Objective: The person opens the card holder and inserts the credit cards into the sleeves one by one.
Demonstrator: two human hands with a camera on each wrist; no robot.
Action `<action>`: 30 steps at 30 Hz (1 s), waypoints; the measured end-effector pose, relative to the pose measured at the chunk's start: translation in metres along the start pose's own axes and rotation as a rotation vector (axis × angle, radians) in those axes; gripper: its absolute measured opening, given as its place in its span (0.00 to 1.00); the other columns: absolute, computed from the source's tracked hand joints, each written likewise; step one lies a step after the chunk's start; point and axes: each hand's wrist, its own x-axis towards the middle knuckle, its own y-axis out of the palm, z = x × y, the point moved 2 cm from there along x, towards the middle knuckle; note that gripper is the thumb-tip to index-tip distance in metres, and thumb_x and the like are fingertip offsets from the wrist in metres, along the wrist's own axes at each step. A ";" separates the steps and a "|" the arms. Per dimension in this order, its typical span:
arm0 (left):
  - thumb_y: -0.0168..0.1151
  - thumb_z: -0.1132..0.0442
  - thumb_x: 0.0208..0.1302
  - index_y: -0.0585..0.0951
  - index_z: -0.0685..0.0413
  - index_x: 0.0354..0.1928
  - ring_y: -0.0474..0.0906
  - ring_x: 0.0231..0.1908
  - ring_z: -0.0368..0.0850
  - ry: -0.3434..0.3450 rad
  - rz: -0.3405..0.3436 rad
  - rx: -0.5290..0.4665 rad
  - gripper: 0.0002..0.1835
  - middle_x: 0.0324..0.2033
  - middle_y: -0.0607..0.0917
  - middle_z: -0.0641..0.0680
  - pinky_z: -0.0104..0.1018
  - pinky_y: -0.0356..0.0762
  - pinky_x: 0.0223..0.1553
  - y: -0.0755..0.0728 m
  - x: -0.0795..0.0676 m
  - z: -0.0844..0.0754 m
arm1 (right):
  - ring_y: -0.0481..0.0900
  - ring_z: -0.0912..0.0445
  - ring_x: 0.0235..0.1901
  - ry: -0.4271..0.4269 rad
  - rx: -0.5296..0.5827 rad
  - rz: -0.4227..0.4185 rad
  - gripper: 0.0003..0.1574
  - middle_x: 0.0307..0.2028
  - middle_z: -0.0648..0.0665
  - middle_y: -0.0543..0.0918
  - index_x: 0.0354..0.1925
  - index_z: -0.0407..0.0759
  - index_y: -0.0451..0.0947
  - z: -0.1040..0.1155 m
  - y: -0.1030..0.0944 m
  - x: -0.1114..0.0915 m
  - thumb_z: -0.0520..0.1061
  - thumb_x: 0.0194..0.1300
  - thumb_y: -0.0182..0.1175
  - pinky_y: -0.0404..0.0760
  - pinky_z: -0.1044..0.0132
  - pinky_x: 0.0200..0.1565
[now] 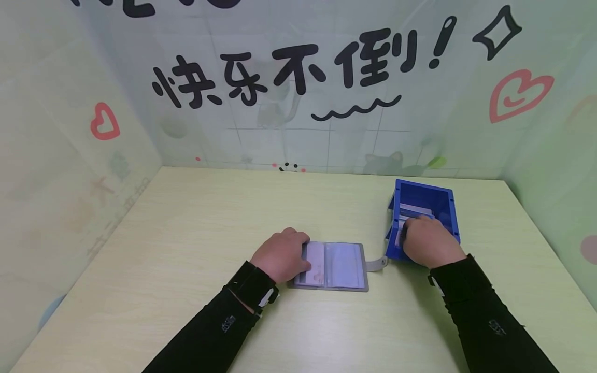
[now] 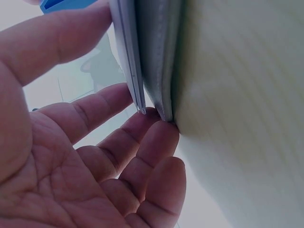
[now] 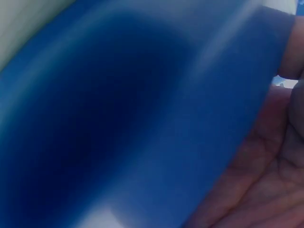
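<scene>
An open card holder point(image 1: 345, 265) with clear sleeves lies flat on the table, a pale card showing in its left side. My left hand point(image 1: 282, 254) grips its left edge, thumb over the sleeves. In the left wrist view, the fingers of this hand point(image 2: 80, 137) curl against the layered edge of the cover. My right hand point(image 1: 431, 241) reaches into a blue plastic bin point(image 1: 425, 194), over some cards point(image 1: 416, 209). The bin wall point(image 3: 199, 137) fills most of the right wrist view, hiding those fingertips, so whether they pinch a card is unclear.
A grey strap with a snap point(image 1: 375, 264) sticks out from the holder's right side, close to the bin's near corner. The pale wooden table point(image 1: 224, 207) meets printed fabric walls point(image 1: 280, 140) at the back and both sides.
</scene>
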 end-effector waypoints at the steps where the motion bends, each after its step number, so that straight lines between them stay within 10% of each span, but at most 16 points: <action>1: 0.69 0.51 0.52 0.77 0.52 0.56 0.71 0.37 0.44 0.001 -0.001 -0.001 0.29 0.47 0.77 0.54 0.38 0.74 0.41 0.000 0.000 0.000 | 0.74 0.38 0.40 0.006 0.006 -0.001 0.16 0.38 0.29 0.79 0.39 0.27 0.77 0.000 0.000 0.000 0.38 0.63 0.48 0.70 0.38 0.50; 30: 0.69 0.51 0.53 0.77 0.52 0.57 0.71 0.36 0.44 -0.002 -0.001 -0.006 0.29 0.47 0.77 0.54 0.38 0.74 0.40 0.001 -0.002 -0.001 | 0.74 0.43 0.32 0.030 0.059 -0.008 0.14 0.33 0.31 0.78 0.39 0.28 0.76 -0.004 0.006 0.004 0.40 0.63 0.52 0.76 0.40 0.43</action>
